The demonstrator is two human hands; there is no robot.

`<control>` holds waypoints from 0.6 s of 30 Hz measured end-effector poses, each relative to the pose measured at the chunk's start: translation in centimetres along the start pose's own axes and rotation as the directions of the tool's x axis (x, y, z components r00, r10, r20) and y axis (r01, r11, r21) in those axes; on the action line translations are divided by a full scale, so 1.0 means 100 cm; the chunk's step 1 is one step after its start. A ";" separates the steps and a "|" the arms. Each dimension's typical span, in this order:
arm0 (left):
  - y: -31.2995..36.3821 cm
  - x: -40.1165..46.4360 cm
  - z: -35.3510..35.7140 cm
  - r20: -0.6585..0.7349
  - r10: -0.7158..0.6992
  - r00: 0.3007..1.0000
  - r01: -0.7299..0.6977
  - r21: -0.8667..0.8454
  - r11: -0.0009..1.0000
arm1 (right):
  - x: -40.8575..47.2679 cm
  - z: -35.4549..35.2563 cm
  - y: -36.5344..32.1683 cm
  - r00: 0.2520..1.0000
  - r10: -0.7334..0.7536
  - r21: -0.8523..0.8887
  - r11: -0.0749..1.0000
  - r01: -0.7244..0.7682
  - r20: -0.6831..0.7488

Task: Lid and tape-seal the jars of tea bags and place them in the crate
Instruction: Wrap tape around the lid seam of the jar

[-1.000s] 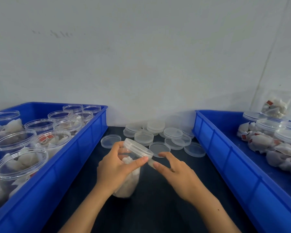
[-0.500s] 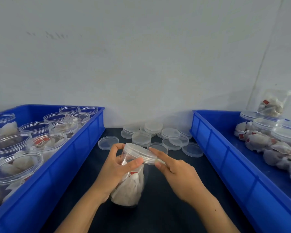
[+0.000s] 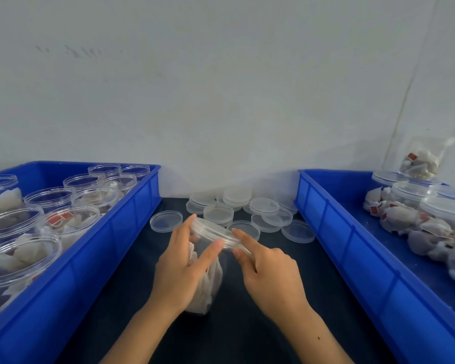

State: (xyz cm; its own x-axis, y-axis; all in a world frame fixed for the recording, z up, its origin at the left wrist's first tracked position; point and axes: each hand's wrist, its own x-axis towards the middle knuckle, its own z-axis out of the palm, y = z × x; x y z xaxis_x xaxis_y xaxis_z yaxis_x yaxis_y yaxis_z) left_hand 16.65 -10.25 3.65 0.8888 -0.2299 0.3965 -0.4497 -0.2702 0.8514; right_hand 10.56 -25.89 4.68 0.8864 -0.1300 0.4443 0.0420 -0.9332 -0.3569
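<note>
A clear jar of tea bags [image 3: 208, 282] stands tilted on the dark table, closed by a clear lid [image 3: 213, 232]. My left hand [image 3: 179, 269] grips the jar just under the lid, thumb and fingers curled round it. My right hand [image 3: 268, 271] is at the lid's right edge, its index finger stretched along the rim and its thumb under it, pinching there; clear tape cannot be made out. A blue crate [image 3: 334, 227] on the right holds several lidded jars [image 3: 410, 193] and loose tea bags.
A blue crate [image 3: 132, 227] on the left holds several open jars of tea bags [image 3: 16, 253]. Loose clear lids [image 3: 263, 206] lie piled at the back of the table by the white wall, one lid [image 3: 166, 221] apart on the left.
The jar and both hands have shifted slightly right and nearer me. My right index finger has slid along the lid's rim.
</note>
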 end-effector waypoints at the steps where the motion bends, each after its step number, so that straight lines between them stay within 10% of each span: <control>1: 0.001 0.000 0.000 -0.003 0.014 1.000 -0.014 0.049 0.999 | 0.000 0.000 0.000 1.000 -0.005 0.005 1.000 0.005 -0.004; 7: 0.004 0.002 0.003 -0.090 -0.002 0.996 0.019 0.184 0.983 | -0.001 0.001 -0.001 0.999 -0.029 0.038 0.999 0.028 0.019; 18: -0.007 0.009 -0.006 -0.080 -0.127 0.989 0.118 -0.109 0.987 | 0.002 -0.010 0.008 0.953 0.187 0.231 0.942 -0.243 0.241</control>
State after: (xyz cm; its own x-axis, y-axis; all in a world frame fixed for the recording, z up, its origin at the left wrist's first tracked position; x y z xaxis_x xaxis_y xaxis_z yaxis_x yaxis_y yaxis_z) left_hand 17.85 -9.71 3.64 0.9430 -0.1182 0.3112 -0.3291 -0.1915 0.9247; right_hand 10.27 -26.96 5.31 0.9631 -0.2172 0.1589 -0.0691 -0.7700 -0.6343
